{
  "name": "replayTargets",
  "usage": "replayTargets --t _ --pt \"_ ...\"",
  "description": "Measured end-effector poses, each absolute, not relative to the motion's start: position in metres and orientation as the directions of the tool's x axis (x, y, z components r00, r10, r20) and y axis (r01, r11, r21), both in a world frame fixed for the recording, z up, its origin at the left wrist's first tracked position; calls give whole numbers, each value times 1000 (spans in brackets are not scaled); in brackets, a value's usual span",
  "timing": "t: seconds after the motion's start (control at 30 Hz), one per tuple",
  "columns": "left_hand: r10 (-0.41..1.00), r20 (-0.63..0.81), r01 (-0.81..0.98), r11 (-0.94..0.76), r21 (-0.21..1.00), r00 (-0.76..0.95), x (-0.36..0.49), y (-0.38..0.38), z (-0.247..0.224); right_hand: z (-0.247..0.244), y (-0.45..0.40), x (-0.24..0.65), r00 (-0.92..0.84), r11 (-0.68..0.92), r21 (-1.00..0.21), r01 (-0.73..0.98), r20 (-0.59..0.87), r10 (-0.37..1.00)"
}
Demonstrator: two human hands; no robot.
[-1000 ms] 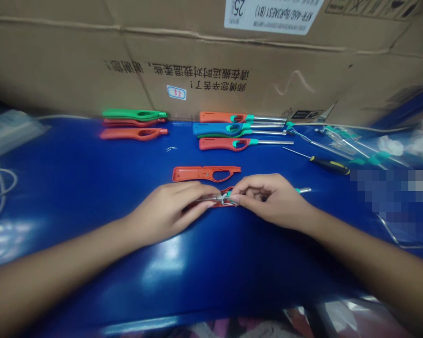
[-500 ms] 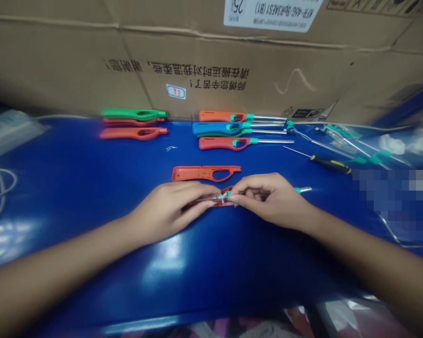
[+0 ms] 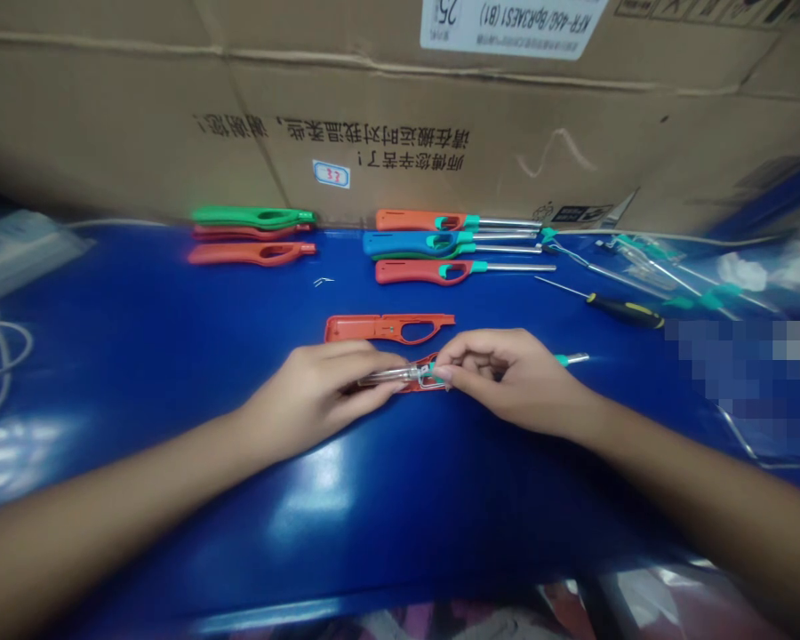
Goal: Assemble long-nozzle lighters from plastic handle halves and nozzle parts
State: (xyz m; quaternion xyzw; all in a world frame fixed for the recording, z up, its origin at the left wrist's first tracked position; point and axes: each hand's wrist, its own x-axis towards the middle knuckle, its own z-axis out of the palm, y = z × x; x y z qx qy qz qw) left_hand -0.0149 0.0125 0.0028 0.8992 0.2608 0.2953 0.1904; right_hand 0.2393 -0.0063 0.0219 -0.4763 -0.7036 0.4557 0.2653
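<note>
The left hand (image 3: 316, 387) and right hand (image 3: 507, 378) are nearly closed, their fingertips pinching a thin metal lighter rod (image 3: 390, 378) from both ends, apparently to steady it over an orange lighter shell (image 3: 430, 362) on the blue table (image 3: 173, 311).

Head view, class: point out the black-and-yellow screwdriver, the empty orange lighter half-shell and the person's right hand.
Black-and-yellow screwdriver (image 3: 625, 311), head view, point on the handle.
Orange lighter half-shell (image 3: 368, 329), head view, point on the body.
Right hand (image 3: 513, 382), head view, point on the back of the hand.
</note>
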Motion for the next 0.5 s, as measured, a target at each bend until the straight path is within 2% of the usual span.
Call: replayTargets --t 0.5 --pt "561 405 322 -791 521 722 -14 12 4 19 -8 237 -389 127 -902 413 -48 920"
